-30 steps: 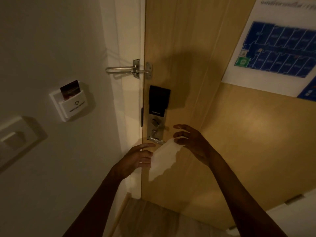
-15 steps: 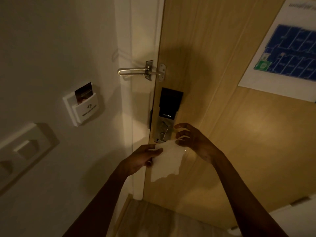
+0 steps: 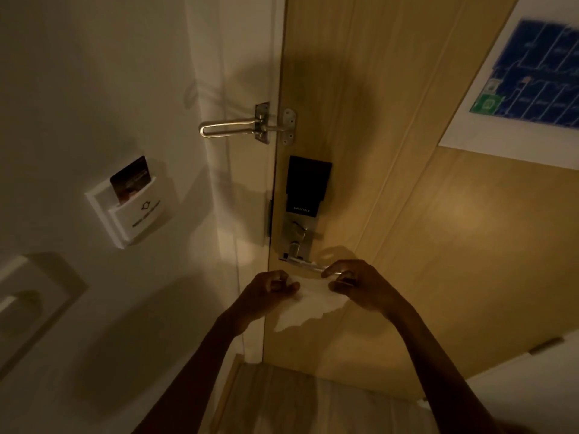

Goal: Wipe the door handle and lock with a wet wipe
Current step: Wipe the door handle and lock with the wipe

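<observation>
A white wet wipe (image 3: 308, 305) hangs stretched between my two hands, just below the door handle. My left hand (image 3: 266, 292) pinches its left corner. My right hand (image 3: 360, 286) pinches its right corner, and its fingers reach up to the outer end of the metal lever handle (image 3: 302, 263). Above the handle sits the electronic lock (image 3: 305, 189), a black panel over a silver plate with a thumb-turn. The handle's outer end is partly hidden behind my right fingers.
A metal swing-bar door guard (image 3: 250, 126) bridges the white frame and the wooden door (image 3: 407, 214). A key-card holder (image 3: 131, 202) with a card and a wall switch (image 3: 28, 302) sit on the left wall. A blue floor plan (image 3: 532, 83) hangs on the door.
The view moved closer to the door. Both hands rose with the wipe toward the handle, and my right fingers now reach the lever's end.
</observation>
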The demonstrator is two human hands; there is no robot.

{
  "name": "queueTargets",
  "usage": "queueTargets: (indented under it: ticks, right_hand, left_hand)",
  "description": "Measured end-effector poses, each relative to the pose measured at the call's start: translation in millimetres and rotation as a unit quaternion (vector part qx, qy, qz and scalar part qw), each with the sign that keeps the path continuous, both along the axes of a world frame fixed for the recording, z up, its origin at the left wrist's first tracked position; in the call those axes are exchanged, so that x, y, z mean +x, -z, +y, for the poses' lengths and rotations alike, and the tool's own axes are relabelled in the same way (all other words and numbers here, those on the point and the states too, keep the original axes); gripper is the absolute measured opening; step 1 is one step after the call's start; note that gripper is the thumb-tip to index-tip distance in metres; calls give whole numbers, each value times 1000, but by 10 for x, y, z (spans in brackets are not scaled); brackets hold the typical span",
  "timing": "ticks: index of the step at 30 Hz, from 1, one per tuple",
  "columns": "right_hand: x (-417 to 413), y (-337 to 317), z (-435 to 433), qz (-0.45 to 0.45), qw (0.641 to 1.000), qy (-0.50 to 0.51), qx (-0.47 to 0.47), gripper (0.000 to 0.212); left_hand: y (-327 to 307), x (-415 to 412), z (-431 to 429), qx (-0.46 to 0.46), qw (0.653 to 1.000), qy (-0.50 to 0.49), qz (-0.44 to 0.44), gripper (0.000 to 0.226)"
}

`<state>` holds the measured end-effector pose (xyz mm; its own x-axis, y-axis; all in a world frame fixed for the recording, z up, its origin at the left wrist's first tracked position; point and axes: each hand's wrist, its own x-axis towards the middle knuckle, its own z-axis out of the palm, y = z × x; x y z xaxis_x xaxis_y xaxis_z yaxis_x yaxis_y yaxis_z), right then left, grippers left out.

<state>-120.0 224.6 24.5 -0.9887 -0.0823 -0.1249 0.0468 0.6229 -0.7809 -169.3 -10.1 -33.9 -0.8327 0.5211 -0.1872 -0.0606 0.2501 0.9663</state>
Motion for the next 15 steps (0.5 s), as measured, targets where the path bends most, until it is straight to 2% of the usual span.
queueTargets:
  ticks: [3,6,9,15]
  right_hand:
    - [-21,37,6,25,998,45,-47,18]
    - [-34,65,-4,50,989,97,-96,15]
    - [-143,81,14,120,985,119,-41,9]
    - [-501,87,29,219,962,157,35,5]
  left_hand:
    - [9,-129,39,9,1000,-16,-1,16]
    - [-9,-229,71,22,999,-43,6,13]
    - [-35,-329,118,37,996,-82,19,13]
    - [-58,-546,321,-10,983,-165,80,18]
